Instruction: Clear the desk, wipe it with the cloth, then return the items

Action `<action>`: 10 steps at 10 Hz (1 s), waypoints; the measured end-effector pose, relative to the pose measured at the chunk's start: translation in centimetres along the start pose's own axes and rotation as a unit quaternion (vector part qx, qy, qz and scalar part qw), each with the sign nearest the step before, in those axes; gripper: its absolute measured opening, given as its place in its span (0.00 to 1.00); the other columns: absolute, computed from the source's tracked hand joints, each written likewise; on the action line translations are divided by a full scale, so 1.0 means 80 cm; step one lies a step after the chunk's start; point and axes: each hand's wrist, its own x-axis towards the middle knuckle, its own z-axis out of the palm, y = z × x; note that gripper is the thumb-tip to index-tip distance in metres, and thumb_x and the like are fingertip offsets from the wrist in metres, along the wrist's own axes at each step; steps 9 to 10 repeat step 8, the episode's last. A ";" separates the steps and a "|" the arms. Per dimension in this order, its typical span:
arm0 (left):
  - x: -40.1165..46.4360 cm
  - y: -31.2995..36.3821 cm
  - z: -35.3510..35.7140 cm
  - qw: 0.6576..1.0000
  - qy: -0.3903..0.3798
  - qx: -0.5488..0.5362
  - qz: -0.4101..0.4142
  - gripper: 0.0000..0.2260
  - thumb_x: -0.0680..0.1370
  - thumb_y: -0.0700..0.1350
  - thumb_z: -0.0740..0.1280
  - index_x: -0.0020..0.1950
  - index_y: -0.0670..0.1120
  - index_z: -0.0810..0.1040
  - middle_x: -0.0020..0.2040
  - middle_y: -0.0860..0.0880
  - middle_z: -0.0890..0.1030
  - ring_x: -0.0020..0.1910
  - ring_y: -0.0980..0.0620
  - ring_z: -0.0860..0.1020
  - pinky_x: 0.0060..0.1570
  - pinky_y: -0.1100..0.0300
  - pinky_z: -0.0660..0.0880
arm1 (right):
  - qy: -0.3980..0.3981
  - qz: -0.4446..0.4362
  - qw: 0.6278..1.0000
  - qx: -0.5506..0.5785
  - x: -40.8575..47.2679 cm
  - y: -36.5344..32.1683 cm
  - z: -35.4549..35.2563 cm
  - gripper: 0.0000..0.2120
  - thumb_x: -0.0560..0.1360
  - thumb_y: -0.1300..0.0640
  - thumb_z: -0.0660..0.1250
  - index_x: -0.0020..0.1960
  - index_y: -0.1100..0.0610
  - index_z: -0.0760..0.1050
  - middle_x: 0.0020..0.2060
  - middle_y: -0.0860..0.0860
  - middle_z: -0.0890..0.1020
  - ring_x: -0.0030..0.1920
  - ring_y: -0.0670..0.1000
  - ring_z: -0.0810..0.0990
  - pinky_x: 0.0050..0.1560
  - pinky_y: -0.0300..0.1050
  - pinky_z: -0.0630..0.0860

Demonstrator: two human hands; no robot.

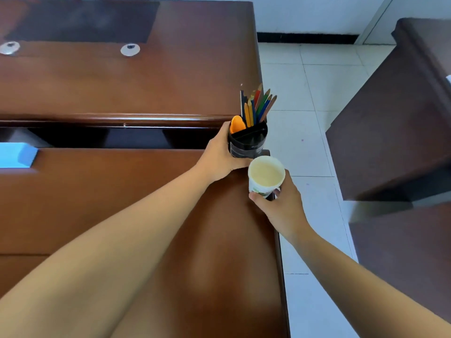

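A: While both arms reach toward frame centre-right, left hand (220, 156) curls round the black pen pot (247, 141), at the desk's (122, 203) right edge.

B: Pot contents?

A: Coloured pencils (258, 106) standing up, orange item (237, 124) in the near-left compartment.

B: Right hand (283, 206)?

A: Thumb and fingers pinch the base of a paper cup (266, 175), just below the pot, over the desk corner. Cannot tell whether either rests on the wood.

B: Cloth?

A: Blue cloth (17, 154), far left edge, on the desk, well apart from the hands.

B: Surroundings?

A: White tiled floor (305, 93) right; dark cabinet (395, 118) far right.
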 end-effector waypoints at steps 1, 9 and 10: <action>-0.010 -0.001 0.017 0.999 -0.034 -0.004 0.005 0.42 0.70 0.49 0.84 0.78 0.49 0.66 0.72 0.53 0.78 0.72 0.52 0.75 0.72 0.47 0.75 | 0.007 -0.001 1.000 -0.014 -0.028 0.010 0.004 0.33 0.70 0.56 0.83 0.70 0.46 0.72 0.59 0.39 0.81 0.62 0.45 0.81 0.63 0.46 0.80; -0.086 -0.013 -0.021 0.987 -0.006 0.078 -0.142 0.45 0.75 0.41 0.79 0.84 0.57 0.56 0.80 0.52 0.69 0.79 0.50 0.67 0.76 0.54 0.66 | -0.003 0.045 0.997 -0.062 -0.061 0.011 -0.008 0.40 0.73 0.64 0.78 0.79 0.47 0.65 0.71 0.39 0.77 0.70 0.42 0.75 0.73 0.41 0.72; -0.086 -0.013 -0.021 0.987 -0.006 0.078 -0.142 0.45 0.75 0.41 0.79 0.84 0.57 0.56 0.80 0.52 0.69 0.79 0.50 0.67 0.76 0.54 0.66 | -0.003 0.045 0.997 -0.062 -0.061 0.011 -0.008 0.40 0.73 0.64 0.78 0.79 0.47 0.65 0.71 0.39 0.77 0.70 0.42 0.75 0.73 0.41 0.72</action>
